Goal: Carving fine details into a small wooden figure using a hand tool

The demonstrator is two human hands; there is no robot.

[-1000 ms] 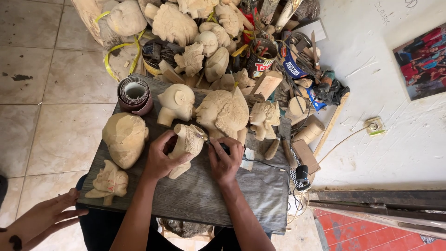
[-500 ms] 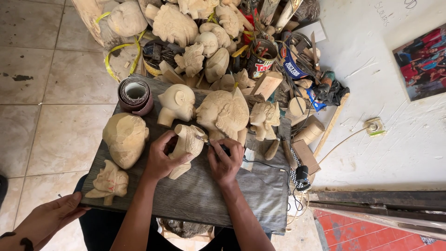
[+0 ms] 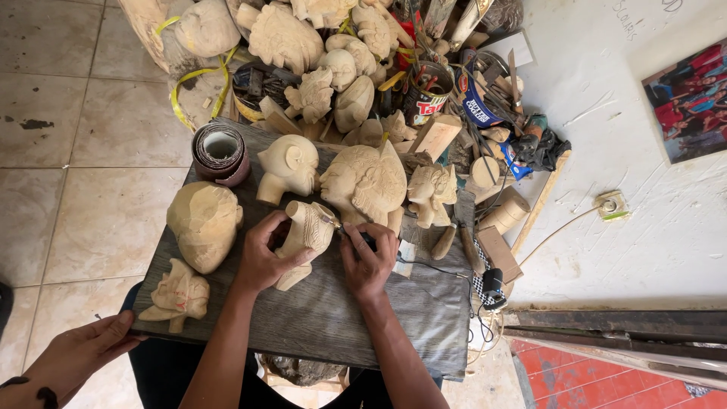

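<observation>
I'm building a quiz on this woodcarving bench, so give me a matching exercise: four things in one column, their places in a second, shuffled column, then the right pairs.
Things
1. small pale wooden carving
2. roll of brown sandpaper
3. large rounded unfinished wooden head
4. small pale winged wooden figure

Places
A. at the board's far left corner
B. gripped in the left hand
C. at the board's near left edge, by another person's hand
D. on the dark board, just left of the left hand

Pairs: 1-B, 2-A, 3-D, 4-C

Pale matt wooden carving (image 3: 307, 231), rough grey board (image 3: 333, 310)
</observation>
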